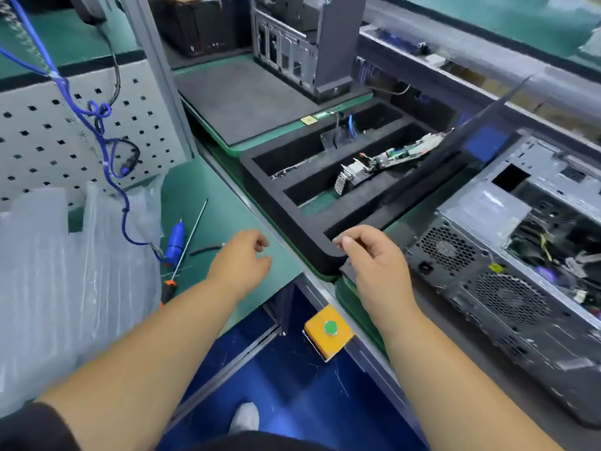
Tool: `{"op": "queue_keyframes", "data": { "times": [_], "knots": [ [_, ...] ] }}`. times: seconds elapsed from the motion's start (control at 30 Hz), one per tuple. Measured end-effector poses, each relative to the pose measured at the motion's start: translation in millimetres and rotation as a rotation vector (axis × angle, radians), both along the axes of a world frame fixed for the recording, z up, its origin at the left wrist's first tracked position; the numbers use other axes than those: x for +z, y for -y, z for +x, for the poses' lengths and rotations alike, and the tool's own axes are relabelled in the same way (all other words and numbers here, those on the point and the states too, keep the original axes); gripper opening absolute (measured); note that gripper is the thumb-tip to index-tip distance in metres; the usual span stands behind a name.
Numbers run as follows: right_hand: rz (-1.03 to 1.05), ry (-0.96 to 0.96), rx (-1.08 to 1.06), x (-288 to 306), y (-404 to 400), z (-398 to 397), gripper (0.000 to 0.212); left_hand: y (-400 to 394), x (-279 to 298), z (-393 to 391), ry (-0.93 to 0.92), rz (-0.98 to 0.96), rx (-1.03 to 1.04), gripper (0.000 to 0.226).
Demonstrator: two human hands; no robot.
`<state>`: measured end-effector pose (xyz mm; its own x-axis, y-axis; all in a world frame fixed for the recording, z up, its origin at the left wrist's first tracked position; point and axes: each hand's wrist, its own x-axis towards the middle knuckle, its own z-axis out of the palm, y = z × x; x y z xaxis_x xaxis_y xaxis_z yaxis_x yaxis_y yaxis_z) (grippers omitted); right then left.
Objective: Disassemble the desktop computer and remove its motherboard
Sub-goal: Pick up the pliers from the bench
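- Setting: an assembly-line station; a green-matted bench (208,203) backed by a grey pegboard (48,131), with a conveyor line running along the bench's right edge.
- Nearest: a yellow box with a green button (329,332) is fixed below the bench's near edge, probably for easy reach.
- Left hand (242,262): hovers over the bench's near right corner, fingers loosely curled, holding nothing.
- Right hand (374,258): hovers at the near corner of the black foam tray (292,229), fingers loosely bent, gripping nothing.
- Tools: a blue electric screwdriver (175,239) and a long screwdriver (188,242) lie mid-bench, apparently parked for reuse.
- Task item: the desktop computer (507,255) lies on its side at right, opened; motherboard not distinguishable.
- Tray slots hold a removed circuit card (390,157), evidently sorted.
- Farthest: a second computer case (292,43) stands upright.
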<state>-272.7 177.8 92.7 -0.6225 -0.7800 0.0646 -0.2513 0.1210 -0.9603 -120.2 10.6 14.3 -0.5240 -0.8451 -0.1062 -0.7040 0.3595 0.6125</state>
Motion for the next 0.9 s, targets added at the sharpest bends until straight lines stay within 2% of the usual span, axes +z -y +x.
{"op": "queue_keyframes", "data": {
  "times": [0.1, 0.17, 0.3, 0.37, 0.77, 0.83, 0.9],
  "knots": [
    [0.058, 0.025, -0.015, -6, 24, 12, 0.019, 32, -18, 14, 0.11, -0.043, 0.022, 0.037],
    [0.083, 0.031, -0.02, -10, 38, 16, 0.019, 46, -27, 17, 0.218, -0.085, 0.021, 0.058],
    [0.134, 0.045, -0.031, -22, 56, 24, 0.019, 65, -51, 19, 0.589, -0.095, -0.047, 0.101],
    [0.15, 0.055, -0.032, -28, 63, 28, 0.018, 70, -61, 20, 0.725, -0.061, -0.082, 0.109],
    [0.188, 0.079, -0.009, -29, 71, 31, 0.022, 76, -69, 28, 0.766, -0.168, -0.048, 0.067],
    [0.17, 0.08, -0.006, -25, 64, 28, 0.022, 73, -65, 27, 0.712, -0.148, -0.04, 0.054],
    [0.15, 0.085, -0.004, -21, 54, 25, 0.021, 68, -57, 25, 0.549, -0.057, 0.024, 0.038]
  ]
}}
